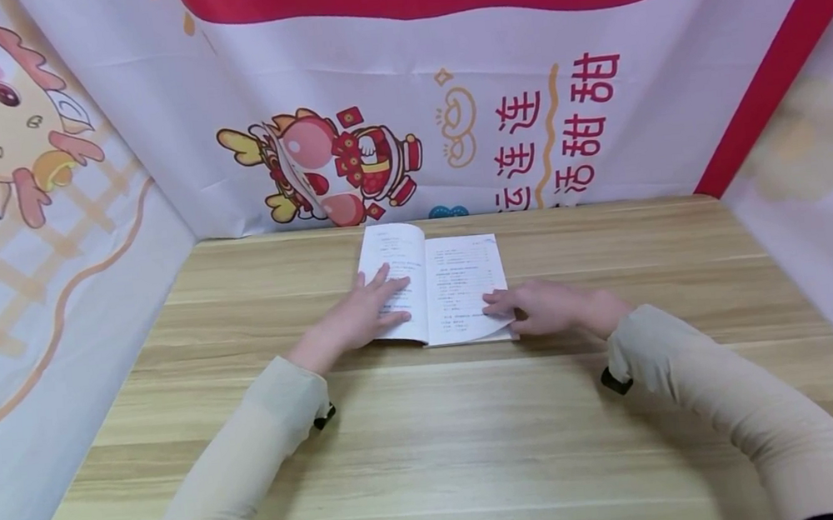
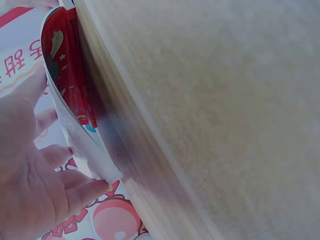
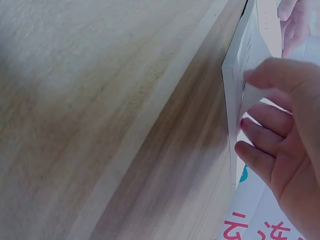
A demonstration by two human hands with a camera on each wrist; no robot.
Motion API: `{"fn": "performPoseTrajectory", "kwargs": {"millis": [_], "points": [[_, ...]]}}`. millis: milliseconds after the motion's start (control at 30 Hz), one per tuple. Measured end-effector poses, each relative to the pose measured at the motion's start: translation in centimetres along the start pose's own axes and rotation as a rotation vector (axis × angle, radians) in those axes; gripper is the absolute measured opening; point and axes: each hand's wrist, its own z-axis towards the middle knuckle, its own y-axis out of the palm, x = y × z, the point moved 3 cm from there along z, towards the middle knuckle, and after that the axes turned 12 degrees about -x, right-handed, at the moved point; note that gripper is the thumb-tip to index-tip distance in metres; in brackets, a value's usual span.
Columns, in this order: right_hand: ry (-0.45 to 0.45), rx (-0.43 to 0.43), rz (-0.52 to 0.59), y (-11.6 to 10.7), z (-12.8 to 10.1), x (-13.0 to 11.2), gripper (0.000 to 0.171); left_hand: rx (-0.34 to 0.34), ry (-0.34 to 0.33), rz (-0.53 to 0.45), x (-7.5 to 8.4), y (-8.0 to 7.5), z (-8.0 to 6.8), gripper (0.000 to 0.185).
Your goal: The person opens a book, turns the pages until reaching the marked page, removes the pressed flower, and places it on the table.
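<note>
An open book (image 1: 462, 268) with printed white pages lies on the wooden table near its far edge. Across its left page rests my left hand (image 1: 361, 311), fingers spread. In the left wrist view, the fingertips touch the curved page (image 2: 82, 147), and a red illustrated cover (image 2: 75, 75) shows beneath. My right hand (image 1: 545, 306) is at the lower right corner of the right page, which it pinches by a slightly lifted edge. The right wrist view shows the thumb at the page (image 3: 257, 47), other fingers loosely bent beside the book's edge.
The wood-grain table (image 1: 435, 451) extends toward me. Behind it hangs a white and red printed cloth (image 1: 397, 61) with a cartoon figure and lettering. Printed cloth (image 1: 63, 269) also covers the left side, and another panel (image 1: 814, 163) stands on the right.
</note>
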Motion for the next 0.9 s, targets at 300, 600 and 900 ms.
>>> {"fn": "performPoseTrajectory", "kwargs": {"millis": [300, 600, 900], "points": [[0.001, 0.054, 0.003, -0.1, 0.0, 0.1, 0.046, -0.010, -0.016, -0.009, 0.0, 0.0, 0.1, 0.066], [-0.046, 0.200, -0.053, -0.5, 0.3, 0.5, 0.036, -0.013, -0.009, -0.014, 0.5, -0.2, -0.1, 0.066], [-0.031, 0.371, -0.073, -0.9, 1.0, 0.8, 0.022, -0.017, -0.011, -0.016, 0.7, -0.2, -0.3, 0.066]]}}
